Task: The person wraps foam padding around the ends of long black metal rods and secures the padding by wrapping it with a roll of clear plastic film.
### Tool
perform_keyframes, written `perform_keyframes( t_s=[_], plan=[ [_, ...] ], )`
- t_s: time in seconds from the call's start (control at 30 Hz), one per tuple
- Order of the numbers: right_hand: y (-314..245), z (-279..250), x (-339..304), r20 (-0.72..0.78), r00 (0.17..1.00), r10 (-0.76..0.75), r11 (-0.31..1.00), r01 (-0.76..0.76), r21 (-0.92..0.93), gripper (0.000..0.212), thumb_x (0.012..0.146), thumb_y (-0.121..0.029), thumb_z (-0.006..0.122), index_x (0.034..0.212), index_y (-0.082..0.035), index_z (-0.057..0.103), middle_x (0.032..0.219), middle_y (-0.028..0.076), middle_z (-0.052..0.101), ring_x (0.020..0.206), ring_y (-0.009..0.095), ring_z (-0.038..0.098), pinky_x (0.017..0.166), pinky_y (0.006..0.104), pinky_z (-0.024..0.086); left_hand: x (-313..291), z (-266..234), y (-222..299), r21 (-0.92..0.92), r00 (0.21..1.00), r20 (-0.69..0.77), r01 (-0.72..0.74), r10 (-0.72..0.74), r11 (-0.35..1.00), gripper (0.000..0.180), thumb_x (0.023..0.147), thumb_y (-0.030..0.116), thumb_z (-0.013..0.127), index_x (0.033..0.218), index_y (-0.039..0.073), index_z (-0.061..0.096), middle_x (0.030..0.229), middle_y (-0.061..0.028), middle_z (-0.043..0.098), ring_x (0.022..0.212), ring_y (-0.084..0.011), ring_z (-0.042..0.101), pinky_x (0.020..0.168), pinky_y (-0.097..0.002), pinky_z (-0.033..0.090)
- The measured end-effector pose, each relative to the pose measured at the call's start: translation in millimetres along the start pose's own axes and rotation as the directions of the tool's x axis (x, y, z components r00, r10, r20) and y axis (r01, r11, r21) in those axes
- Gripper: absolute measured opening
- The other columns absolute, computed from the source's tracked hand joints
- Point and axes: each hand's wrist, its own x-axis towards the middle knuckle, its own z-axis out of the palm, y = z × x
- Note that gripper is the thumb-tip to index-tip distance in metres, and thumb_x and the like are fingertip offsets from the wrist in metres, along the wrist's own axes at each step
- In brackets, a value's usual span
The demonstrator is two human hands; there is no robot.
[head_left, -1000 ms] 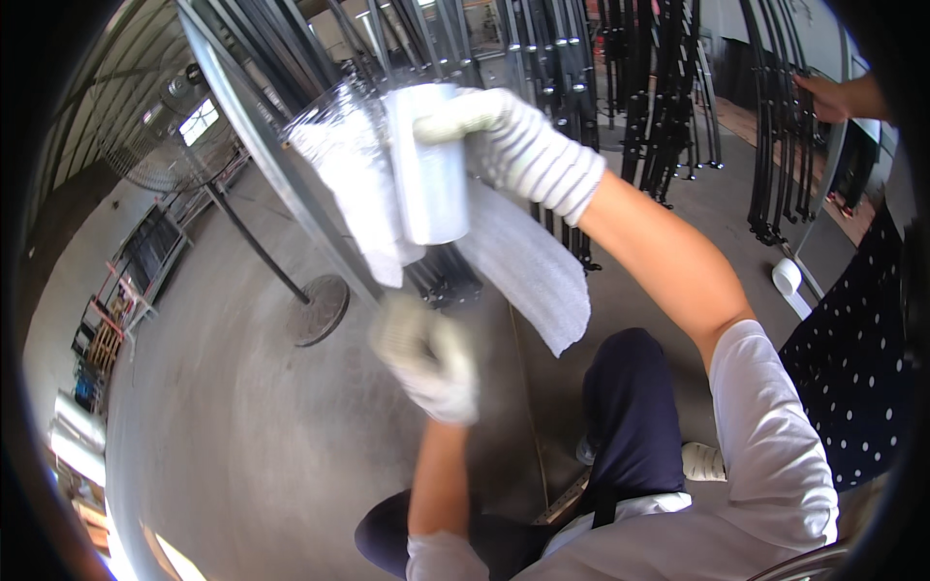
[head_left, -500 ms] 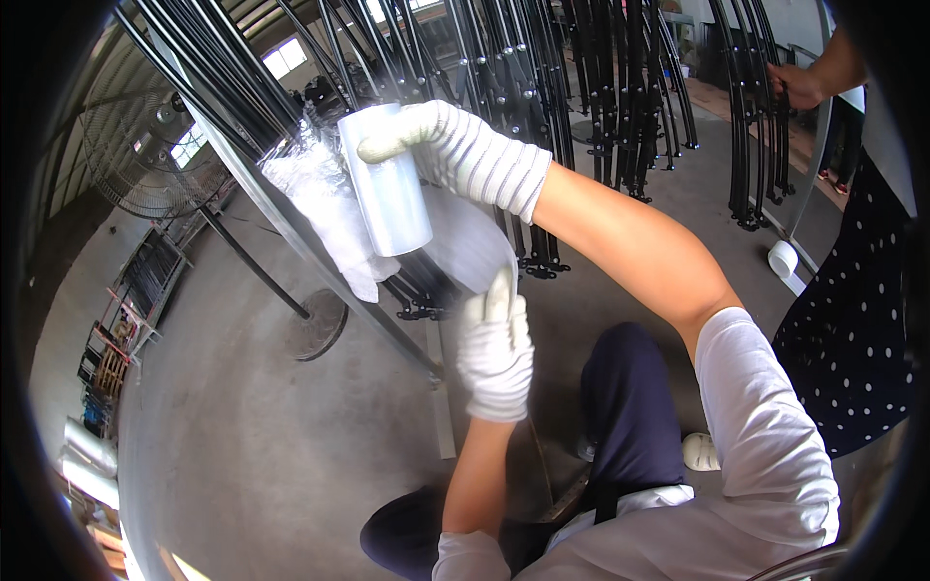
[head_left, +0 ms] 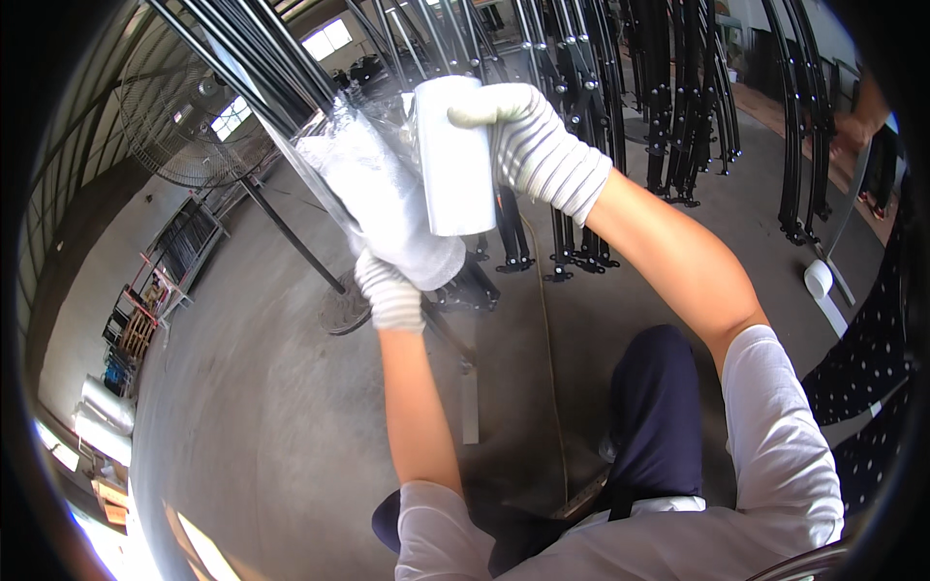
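In my right hand [head_left: 531,136], gloved in striped white knit, is an upright roll of clear plastic film [head_left: 457,179], fingers closed round its upper part. Stretched film runs from the roll toward a bundle of black metal rods on the left. Around that bundle lies a soft white wrapping sheet [head_left: 397,198], with crinkled clear film over its top. My left hand [head_left: 389,290], gloved alike and slightly blurred, is closed at the sheet's lower left edge; its fingertips are partly hidden. Black rod ends [head_left: 475,286] stick out below the sheet.
Many black rods with joints [head_left: 581,126] hang behind my hands. A slanting metal frame bar stands by the bundle. To the left is a large pedestal fan [head_left: 184,116]. At the right, another person's hand [head_left: 852,131] is by hanging rods, above a white roll [head_left: 819,279].
My left hand has moved left, from below the film roll to the sheet's lower edge. The white sheet's loose part now lies against the bundle. In the picture, the roll sits further right.
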Motion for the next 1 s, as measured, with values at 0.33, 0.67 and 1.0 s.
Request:
perform_keyframes(
  t_s=[0.33, 0.67, 1.0],
  plan=[
    [-4, -13, -6, 0.014, 0.999, 0.046, 0.997, -0.046, 0.054, 0.036, 0.064, -0.010, 0.062, 0.096, 0.007, 0.056, 0.085, 0.017, 0.062, 0.077, 0.026, 0.062, 0.077, 0.0375, 0.051, 24, 37, -20, -0.186, 0.812, 0.439, 0.501, -0.384, 0.845, 0.035, 0.089, 0.022, 0.038, 0.112, -0.004, 0.046, 0.106, -0.0156, 0.055, 0.090, -0.0246, 0.056, 0.078, -0.0339, 0.048],
    [-4, 18, -21, -0.034, 0.999, 0.015, 0.978, -0.022, -0.206, 0.035, 0.068, -0.012, 0.064, 0.099, 0.003, 0.057, 0.087, 0.011, 0.062, 0.080, 0.020, 0.061, 0.078, 0.0320, 0.048, -11, 66, -4, 0.085, 0.838, 0.501, 0.202, -0.217, 0.976, 0.033, 0.091, 0.019, 0.037, 0.112, -0.004, 0.045, 0.106, -0.0154, 0.055, 0.092, -0.0240, 0.056, 0.077, -0.0332, 0.049],
    [-2, 36, -19, -0.025, 0.999, -0.024, 0.823, 0.005, -0.568, 0.041, 0.065, -0.027, 0.072, 0.095, -0.004, 0.055, 0.087, 0.004, 0.059, 0.084, 0.013, 0.056, 0.076, 0.0284, 0.045, -56, 74, 30, 0.006, 0.979, 0.105, 0.173, -0.173, 0.985, 0.054, 0.088, 0.045, 0.040, 0.123, 0.004, 0.038, 0.119, -0.0095, 0.048, 0.111, -0.0192, 0.044, 0.096, -0.0334, 0.034]
  ],
)
